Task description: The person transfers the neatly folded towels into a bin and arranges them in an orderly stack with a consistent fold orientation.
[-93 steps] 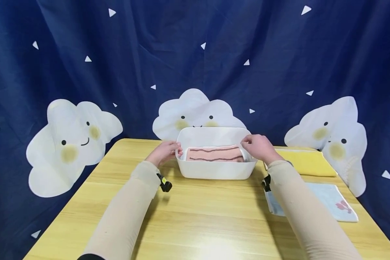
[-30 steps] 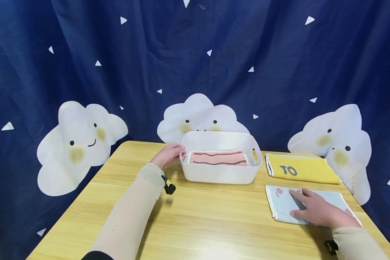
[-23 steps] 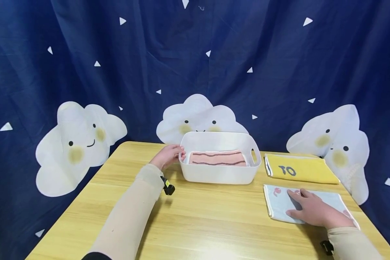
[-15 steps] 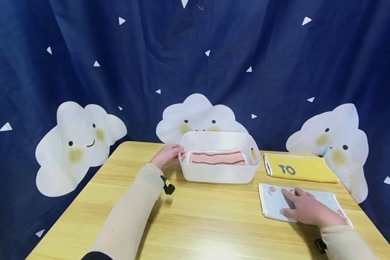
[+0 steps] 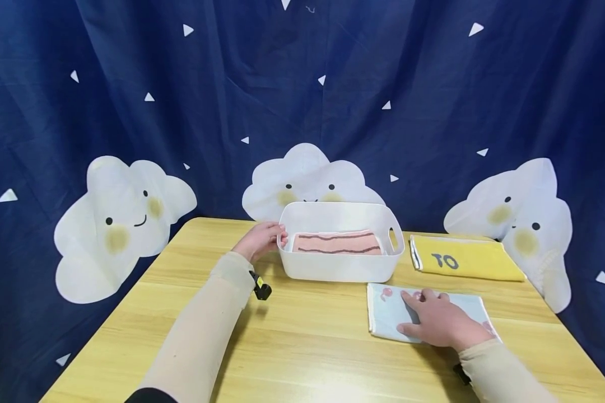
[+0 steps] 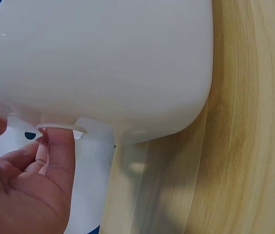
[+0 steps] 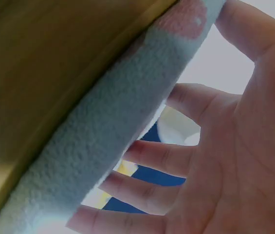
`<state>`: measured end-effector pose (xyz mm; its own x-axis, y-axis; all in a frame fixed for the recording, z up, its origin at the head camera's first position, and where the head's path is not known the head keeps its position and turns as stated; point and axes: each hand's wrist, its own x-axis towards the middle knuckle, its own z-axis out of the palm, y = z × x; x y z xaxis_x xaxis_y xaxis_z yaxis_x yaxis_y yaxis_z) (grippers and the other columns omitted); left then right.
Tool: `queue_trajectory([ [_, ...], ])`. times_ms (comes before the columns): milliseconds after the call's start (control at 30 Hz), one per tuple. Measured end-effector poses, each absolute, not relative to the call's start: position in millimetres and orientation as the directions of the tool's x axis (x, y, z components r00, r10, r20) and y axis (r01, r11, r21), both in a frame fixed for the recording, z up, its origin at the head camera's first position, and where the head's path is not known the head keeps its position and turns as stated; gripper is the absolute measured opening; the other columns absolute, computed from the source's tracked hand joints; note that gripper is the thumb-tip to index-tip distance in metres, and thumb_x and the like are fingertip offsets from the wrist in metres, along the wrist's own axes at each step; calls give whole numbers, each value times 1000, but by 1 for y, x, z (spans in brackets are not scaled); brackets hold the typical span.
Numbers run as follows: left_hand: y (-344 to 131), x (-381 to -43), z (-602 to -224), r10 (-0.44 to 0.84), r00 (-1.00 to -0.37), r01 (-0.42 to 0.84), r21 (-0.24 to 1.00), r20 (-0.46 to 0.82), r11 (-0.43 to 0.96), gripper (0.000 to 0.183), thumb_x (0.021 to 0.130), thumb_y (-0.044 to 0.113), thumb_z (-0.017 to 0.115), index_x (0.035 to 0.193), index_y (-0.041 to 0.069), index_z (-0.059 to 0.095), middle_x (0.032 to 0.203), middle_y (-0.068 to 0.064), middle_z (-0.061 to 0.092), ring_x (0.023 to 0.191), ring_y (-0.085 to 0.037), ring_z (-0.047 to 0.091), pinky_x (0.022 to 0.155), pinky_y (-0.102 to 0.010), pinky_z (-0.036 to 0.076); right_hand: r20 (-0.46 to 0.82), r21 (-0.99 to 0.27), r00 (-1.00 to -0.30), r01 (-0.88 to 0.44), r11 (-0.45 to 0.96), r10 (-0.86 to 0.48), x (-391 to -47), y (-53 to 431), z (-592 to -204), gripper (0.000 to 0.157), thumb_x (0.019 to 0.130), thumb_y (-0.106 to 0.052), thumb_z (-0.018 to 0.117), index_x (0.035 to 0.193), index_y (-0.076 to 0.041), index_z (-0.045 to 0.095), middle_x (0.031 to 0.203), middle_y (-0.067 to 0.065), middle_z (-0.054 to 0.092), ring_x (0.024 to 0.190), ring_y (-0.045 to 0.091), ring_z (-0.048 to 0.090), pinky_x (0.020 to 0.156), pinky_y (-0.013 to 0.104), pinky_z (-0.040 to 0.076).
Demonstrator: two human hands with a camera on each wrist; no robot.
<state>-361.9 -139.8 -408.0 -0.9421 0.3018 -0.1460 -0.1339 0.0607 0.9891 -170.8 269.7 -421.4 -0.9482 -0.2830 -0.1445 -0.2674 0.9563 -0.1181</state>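
Note:
At the back middle of the table stands a white plastic basket (image 5: 338, 267) with a cut-out handle in each end. My left hand (image 5: 259, 240) holds its left end; in the left wrist view the fingers (image 6: 62, 151) hook through the handle hole, with the thumb near the rim. Inside lies a folded pink towel (image 5: 333, 243) with brown wavy stripes. My right hand (image 5: 441, 320) rests spread on a folded light blue towel (image 5: 389, 320) with pink prints. In the right wrist view the fingertips touch the top of this towel (image 7: 88, 122), fingers fairly straight.
A folded yellow towel (image 5: 484, 261) with grey letters lies right of the basket, behind the blue one. The wooden table (image 5: 302, 347) ends at a dark blue curtain (image 5: 272, 67) printed with clouds.
Earlier both hands were at the basket; my right hand then went to the blue towel. It has since slid that towel left across the table. The left hand has stayed on the basket.

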Motion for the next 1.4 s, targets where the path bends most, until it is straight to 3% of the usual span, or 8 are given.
queue_trajectory([
  [367,-140,-363,-408,299,-945,-122,991,-132,54,38,110,18,45,129,-15,48,102,-14,56,85,-18,56,86,-34,48,-110,-65,-925,-359,931,-365,-180,199,-419,82,86,-62,70,146,-9,54,132,26,54,113,55,50,83,59,51],
  [633,-140,-363,-408,289,-945,-140,988,-153,63,41,110,20,45,134,-14,47,107,-15,56,85,-17,57,89,-36,48,-120,-39,-906,-405,914,-406,-183,153,-417,81,86,-64,68,147,-12,54,127,19,55,106,45,52,79,52,52],
  [867,-140,-363,-407,284,-946,-144,987,-158,68,43,110,20,44,135,-14,45,106,-14,56,86,-17,57,96,-41,45,-116,13,-901,-423,906,-418,-189,120,-424,85,87,-70,63,149,-14,51,139,23,50,125,50,45,89,52,51],
  [1133,-138,-364,-411,274,-952,-131,990,-140,49,39,110,18,45,130,-16,47,98,-12,56,82,-17,57,89,-37,47,-105,48,-898,-433,900,-427,-191,100,-423,85,86,-71,62,148,-14,53,139,23,50,130,47,42,94,52,50],
  [1267,-137,-363,-409,257,-956,-130,989,-143,67,41,110,19,46,136,-12,46,112,-20,59,88,-19,59,96,-42,46,-111,55,-898,-433,900,-425,-191,99,-421,84,87,-71,61,148,-14,53,141,24,50,130,48,43,94,51,50],
  [1400,-137,-360,-407,237,-961,-124,988,-142,88,45,109,21,48,145,-7,43,130,-26,56,105,-27,61,104,-45,44,-102,43,-894,-441,896,-436,-191,102,-419,84,87,-71,61,148,-14,53,142,25,49,131,49,43,92,52,51],
])
